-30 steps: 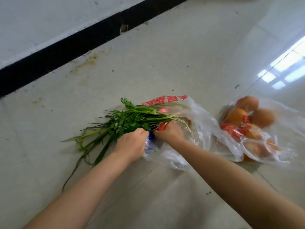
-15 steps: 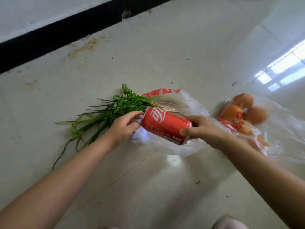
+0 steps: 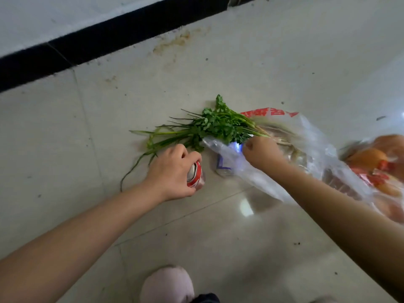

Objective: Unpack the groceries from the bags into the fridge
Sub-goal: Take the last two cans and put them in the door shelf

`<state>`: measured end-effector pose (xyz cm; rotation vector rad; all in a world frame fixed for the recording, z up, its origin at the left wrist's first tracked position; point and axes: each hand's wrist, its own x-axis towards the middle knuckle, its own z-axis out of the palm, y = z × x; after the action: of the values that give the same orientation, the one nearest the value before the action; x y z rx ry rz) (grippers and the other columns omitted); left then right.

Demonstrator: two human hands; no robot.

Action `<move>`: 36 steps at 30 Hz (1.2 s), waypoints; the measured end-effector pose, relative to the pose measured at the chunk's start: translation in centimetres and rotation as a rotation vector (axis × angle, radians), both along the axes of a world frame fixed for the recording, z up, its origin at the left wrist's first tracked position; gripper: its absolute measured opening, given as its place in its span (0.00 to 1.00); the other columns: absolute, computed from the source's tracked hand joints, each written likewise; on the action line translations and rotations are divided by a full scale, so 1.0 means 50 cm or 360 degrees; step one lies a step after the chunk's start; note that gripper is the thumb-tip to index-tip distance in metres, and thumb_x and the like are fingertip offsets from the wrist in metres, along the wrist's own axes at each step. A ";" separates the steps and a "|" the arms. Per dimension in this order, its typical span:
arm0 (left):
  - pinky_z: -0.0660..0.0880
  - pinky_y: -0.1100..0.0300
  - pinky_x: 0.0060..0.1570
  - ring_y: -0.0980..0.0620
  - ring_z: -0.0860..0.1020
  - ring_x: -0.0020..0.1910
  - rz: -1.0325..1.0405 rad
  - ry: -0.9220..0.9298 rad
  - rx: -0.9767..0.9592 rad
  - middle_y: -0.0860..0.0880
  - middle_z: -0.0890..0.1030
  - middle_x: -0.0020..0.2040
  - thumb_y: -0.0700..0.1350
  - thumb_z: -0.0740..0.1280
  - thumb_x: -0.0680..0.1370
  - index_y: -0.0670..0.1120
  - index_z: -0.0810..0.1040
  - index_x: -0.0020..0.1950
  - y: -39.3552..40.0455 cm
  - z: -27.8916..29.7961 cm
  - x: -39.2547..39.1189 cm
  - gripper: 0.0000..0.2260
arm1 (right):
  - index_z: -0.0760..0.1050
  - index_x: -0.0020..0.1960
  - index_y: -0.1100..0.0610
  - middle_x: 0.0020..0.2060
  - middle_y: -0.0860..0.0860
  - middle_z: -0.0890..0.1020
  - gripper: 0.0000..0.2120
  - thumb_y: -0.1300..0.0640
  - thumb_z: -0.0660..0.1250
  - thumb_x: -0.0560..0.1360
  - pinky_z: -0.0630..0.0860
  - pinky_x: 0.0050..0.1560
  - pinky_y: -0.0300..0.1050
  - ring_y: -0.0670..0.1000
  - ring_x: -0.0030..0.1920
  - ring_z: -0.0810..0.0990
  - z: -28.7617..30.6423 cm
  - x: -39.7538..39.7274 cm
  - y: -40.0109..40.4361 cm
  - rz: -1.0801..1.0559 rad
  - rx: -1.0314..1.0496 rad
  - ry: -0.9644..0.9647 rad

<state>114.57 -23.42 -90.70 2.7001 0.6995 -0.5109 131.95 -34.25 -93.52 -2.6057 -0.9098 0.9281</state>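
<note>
Nearest, at the bottom edge, a pale pink slipper [image 3: 167, 284] stands on the glossy tiled floor [image 3: 218, 248], close enough to what lies ahead that a careless step could knock it.

Beyond it, the left hand [image 3: 170, 173] grips a red soda can [image 3: 195, 174] from above, fingers curled round it; the can looks upright on or just above the tile, though I cannot tell whether it touches. On a floor this smooth, a can released slightly tilted would likely tip and roll away, and a dented or shaken can could spray when opened later.

To the right, the right hand [image 3: 261, 153] is closed at the mouth of a clear plastic bag [image 3: 306, 141] with red print; it seems to pinch the film or something inside, but I cannot tell which. A blue-and-white can [image 3: 225, 165] lies on its side under the film. Pulling the thin plastic hard could tear it or drag that can out rolling.

Just past the hands, a bunch of coriander and green onions [image 3: 209, 127] lies half out of the bag, its stems still inside; tugging the bag may crush or scatter it.

Far right, blurred, a second bag of oranges [image 3: 371, 162] sits beside the first, and they could spill if it is jostled.

The fridge is not in view.
</note>
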 end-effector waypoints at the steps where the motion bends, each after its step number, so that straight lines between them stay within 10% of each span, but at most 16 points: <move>1: 0.72 0.57 0.52 0.48 0.70 0.60 -0.0029 0.0051 0.0084 0.48 0.68 0.60 0.53 0.70 0.69 0.52 0.67 0.66 0.001 -0.012 -0.006 0.27 | 0.75 0.43 0.66 0.37 0.60 0.74 0.12 0.60 0.57 0.76 0.65 0.36 0.43 0.60 0.44 0.76 -0.010 -0.007 0.012 -0.0004 -0.0098 0.0018; 7: 0.71 0.58 0.51 0.47 0.66 0.63 0.0118 0.0170 0.0162 0.47 0.65 0.63 0.49 0.68 0.73 0.51 0.62 0.69 0.004 -0.062 -0.006 0.27 | 0.67 0.32 0.55 0.38 0.53 0.74 0.20 0.41 0.60 0.74 0.65 0.59 0.51 0.59 0.55 0.74 -0.046 -0.038 0.028 -0.0077 -0.0384 -0.0070; 12: 0.71 0.56 0.57 0.46 0.66 0.64 0.0099 0.0195 0.0113 0.46 0.64 0.66 0.52 0.69 0.73 0.50 0.58 0.72 0.004 -0.066 -0.005 0.31 | 0.69 0.60 0.61 0.59 0.58 0.75 0.27 0.40 0.60 0.73 0.62 0.64 0.53 0.59 0.64 0.68 -0.044 -0.070 0.010 -0.0097 -0.0325 -0.0228; 19: 0.65 0.55 0.66 0.46 0.62 0.70 0.0173 0.0207 -0.0123 0.47 0.60 0.72 0.58 0.70 0.70 0.51 0.53 0.76 0.007 -0.057 -0.021 0.40 | 0.74 0.54 0.64 0.54 0.60 0.77 0.14 0.58 0.54 0.79 0.70 0.46 0.47 0.61 0.52 0.76 -0.043 -0.099 -0.011 0.0124 -0.0010 -0.0148; 29: 0.68 0.53 0.64 0.44 0.69 0.67 0.0143 -0.0008 -0.0066 0.45 0.69 0.68 0.63 0.62 0.71 0.48 0.65 0.72 0.005 -0.047 -0.009 0.34 | 0.77 0.54 0.63 0.52 0.61 0.82 0.14 0.66 0.55 0.76 0.73 0.52 0.47 0.61 0.53 0.78 -0.047 -0.120 -0.046 0.0219 0.0114 0.0212; 33: 0.81 0.49 0.43 0.40 0.82 0.46 -0.0253 -0.0435 0.0258 0.43 0.84 0.48 0.49 0.58 0.69 0.43 0.83 0.50 0.018 -0.054 0.041 0.19 | 0.76 0.54 0.64 0.50 0.61 0.82 0.12 0.62 0.57 0.76 0.71 0.46 0.45 0.61 0.51 0.78 -0.049 -0.069 -0.033 -0.0238 0.0161 0.0005; 36: 0.73 0.50 0.60 0.44 0.71 0.66 -0.0618 -0.0137 0.0179 0.48 0.75 0.65 0.38 0.59 0.75 0.49 0.75 0.64 0.014 -0.047 0.106 0.19 | 0.70 0.61 0.62 0.55 0.59 0.79 0.19 0.51 0.62 0.76 0.70 0.47 0.44 0.58 0.54 0.76 -0.060 -0.046 -0.008 -0.0419 -0.0021 0.0121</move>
<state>119.88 -22.72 -93.06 2.9565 0.1824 -0.4503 129.64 -34.67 -96.50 -2.5987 -0.5270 0.9548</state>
